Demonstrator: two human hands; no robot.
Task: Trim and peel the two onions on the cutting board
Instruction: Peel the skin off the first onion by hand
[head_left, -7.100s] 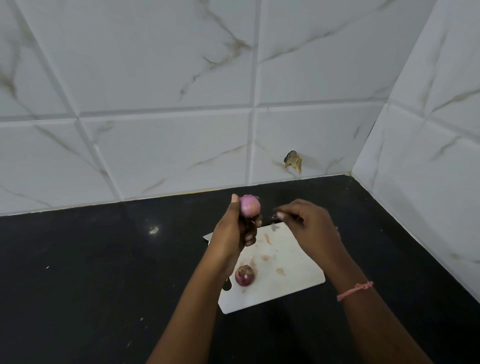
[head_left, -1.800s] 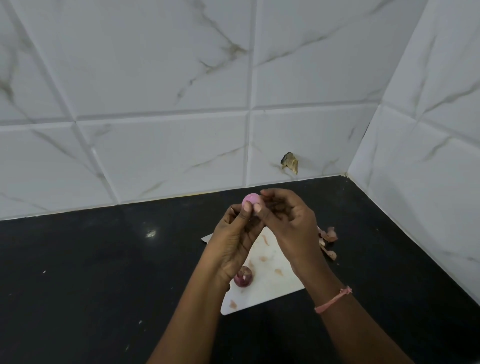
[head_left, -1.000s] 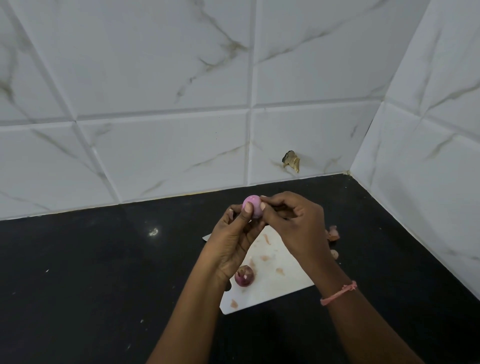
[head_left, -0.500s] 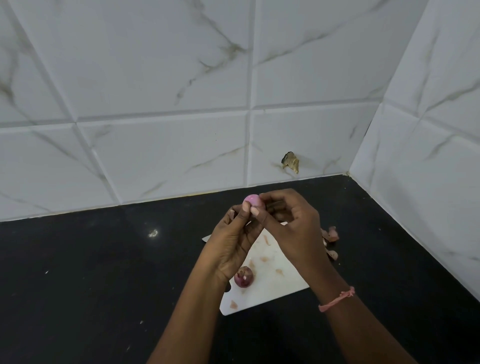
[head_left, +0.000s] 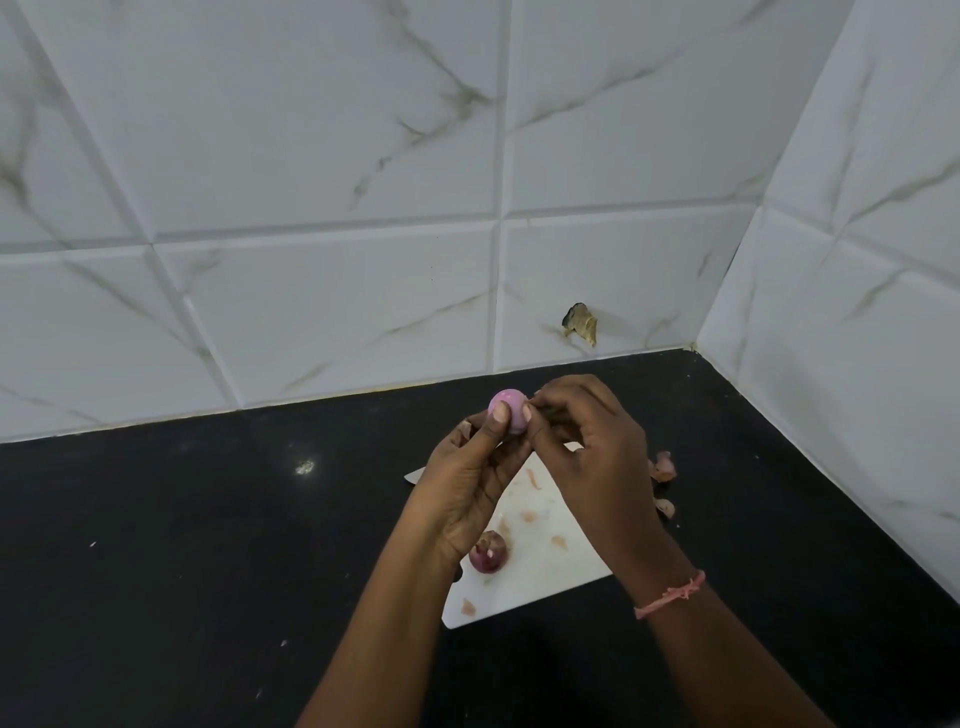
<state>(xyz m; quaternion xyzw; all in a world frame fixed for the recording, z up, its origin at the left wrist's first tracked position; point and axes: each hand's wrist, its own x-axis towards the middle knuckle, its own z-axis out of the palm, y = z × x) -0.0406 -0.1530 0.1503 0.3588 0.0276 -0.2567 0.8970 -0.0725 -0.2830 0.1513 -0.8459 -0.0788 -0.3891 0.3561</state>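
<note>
Pink, smooth and round: peeled onion (head_left: 508, 410) held up above the far end of the cutting board (head_left: 540, 566), pinched at the fingertips of the left hand (head_left: 470, 483), thumb pressed flat against its near face, remaining fingers curled up behind. Right hand (head_left: 587, 452) curled in from the other side, thumb and forefinger tips pinching at the onion's right edge, other fingers folded loosely beneath; whether a shred of skin sits between those tips, cannot tell. Thin pink thread bracelet (head_left: 670, 595) knotted round the right wrist.

Below the hands, white cutting board, flat, thin, smooth-faced, lying askew on the worktop (head_left: 182, 545) with one corner pointing away. Second onion (head_left: 487, 553) resting on the board just beside the left wrist: small, rounded, darker purple-red, dull papery skin partly on, pale cut end facing the camera. Scattered over the board, small pale-pink flakes of skin (head_left: 530, 515), thin and irregular. Off the board's right edge, on the worktop, a little heap of curled, dry, pinkish-brown peelings (head_left: 662, 467), partly hidden by the right hand.

Worktop black, polished stone-like, with a bright glint of reflected light and a few tiny pale specks. Behind and to the right, glossy white wall tiles (head_left: 337, 156) with grey-brown marble veining, meeting in a corner; one ragged brownish chipped patch (head_left: 580, 323) low on the back tile.
</note>
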